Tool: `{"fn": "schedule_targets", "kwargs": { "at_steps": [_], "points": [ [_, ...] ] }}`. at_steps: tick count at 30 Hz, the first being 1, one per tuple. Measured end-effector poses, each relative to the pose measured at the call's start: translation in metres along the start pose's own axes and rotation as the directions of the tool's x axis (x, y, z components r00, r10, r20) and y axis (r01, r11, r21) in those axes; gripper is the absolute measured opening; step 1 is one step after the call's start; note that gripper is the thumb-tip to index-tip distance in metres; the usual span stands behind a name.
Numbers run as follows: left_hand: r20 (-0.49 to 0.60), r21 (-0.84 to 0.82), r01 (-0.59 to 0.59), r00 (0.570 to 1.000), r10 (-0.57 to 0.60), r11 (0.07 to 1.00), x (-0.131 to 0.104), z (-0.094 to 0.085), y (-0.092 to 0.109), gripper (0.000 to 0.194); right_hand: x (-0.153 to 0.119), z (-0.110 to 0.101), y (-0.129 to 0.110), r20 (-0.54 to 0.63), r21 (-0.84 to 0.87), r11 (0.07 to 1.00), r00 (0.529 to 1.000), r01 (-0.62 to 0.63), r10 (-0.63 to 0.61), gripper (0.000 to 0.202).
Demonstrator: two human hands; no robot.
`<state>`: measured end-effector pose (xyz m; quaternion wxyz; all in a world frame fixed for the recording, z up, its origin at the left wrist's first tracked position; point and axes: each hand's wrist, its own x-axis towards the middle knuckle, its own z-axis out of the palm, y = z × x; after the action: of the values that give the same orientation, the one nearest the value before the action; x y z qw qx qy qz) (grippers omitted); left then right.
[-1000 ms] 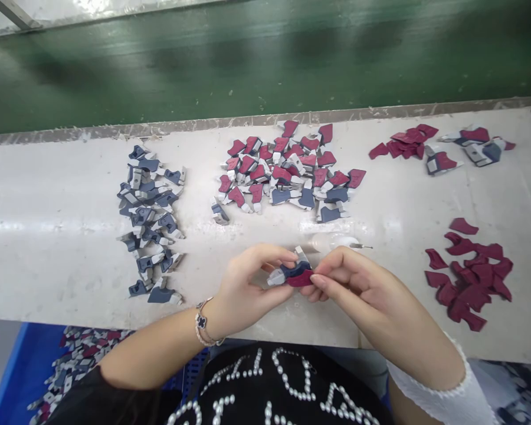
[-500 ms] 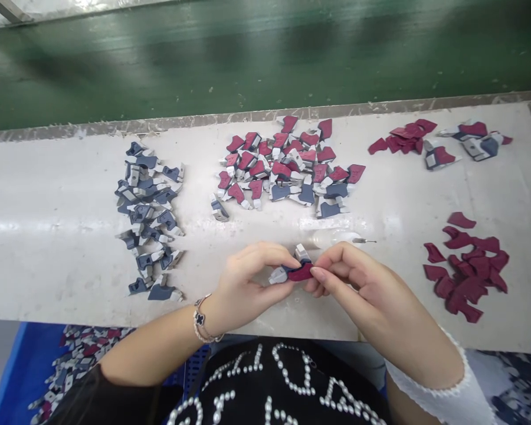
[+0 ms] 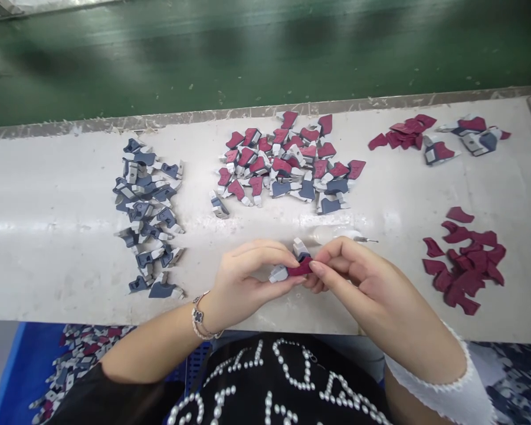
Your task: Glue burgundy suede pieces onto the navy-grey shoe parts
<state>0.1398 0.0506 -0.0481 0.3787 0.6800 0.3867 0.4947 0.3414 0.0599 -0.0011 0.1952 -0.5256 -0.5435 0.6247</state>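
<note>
Between both hands, over the front of the table, is a small grey and navy plastic part [image 3: 278,273] with a curved dark-red plate [image 3: 299,268] against its side. My left hand [image 3: 252,268] pinches the part between thumb and fingers from the left. At the plate's right end, the thumb and index finger of my right hand [image 3: 351,268] are closed on it. Whether the plate is fully seated I cannot tell. Just behind my right hand lies a white bottle with a thin metal tip [image 3: 331,235].
Grey-navy parts [image 3: 148,218] lie in a pile on the left. Parts with red plates [image 3: 278,159] are heaped at the back middle. Loose red plates [image 3: 469,265] lie on the right, more [image 3: 402,133] behind them. A blue bin [image 3: 15,378] of parts stands below the table's front edge.
The red plate has turned slightly and sits a little higher against the part. Both hands keep their hold, and the whole view has shifted slightly.
</note>
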Motion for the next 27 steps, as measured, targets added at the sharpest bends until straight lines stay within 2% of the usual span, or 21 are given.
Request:
{"fn": "schedule_targets", "kwargs": {
  "at_steps": [8,13,19,27],
  "points": [
    [0.006,-0.059,-0.008,1.000,0.008,0.998,0.0014,-0.0028,0.0013,0.026,-0.0077,-0.0004,-0.0065,-0.018,-0.080,0.997,1.000,0.000,-0.002,0.024],
    [0.012,-0.053,-0.078,0.997,0.079,0.996,0.0026,-0.0050,0.0031,0.026,-0.0091,-0.0008,-0.0058,0.031,-0.109,0.994,0.999,0.018,-0.015,0.032],
    [0.026,-0.006,-0.150,0.988,0.150,0.989,0.0029,-0.0056,0.0043,0.025,-0.0042,0.0022,-0.0070,0.097,-0.102,0.993,0.994,0.065,-0.055,0.025],
    [0.049,0.075,-0.227,0.973,0.223,0.971,-0.0013,-0.0051,0.0041,0.020,-0.0041,0.0060,-0.0075,0.090,-0.183,0.976,0.991,0.117,-0.102,0.019]
  ]
}}
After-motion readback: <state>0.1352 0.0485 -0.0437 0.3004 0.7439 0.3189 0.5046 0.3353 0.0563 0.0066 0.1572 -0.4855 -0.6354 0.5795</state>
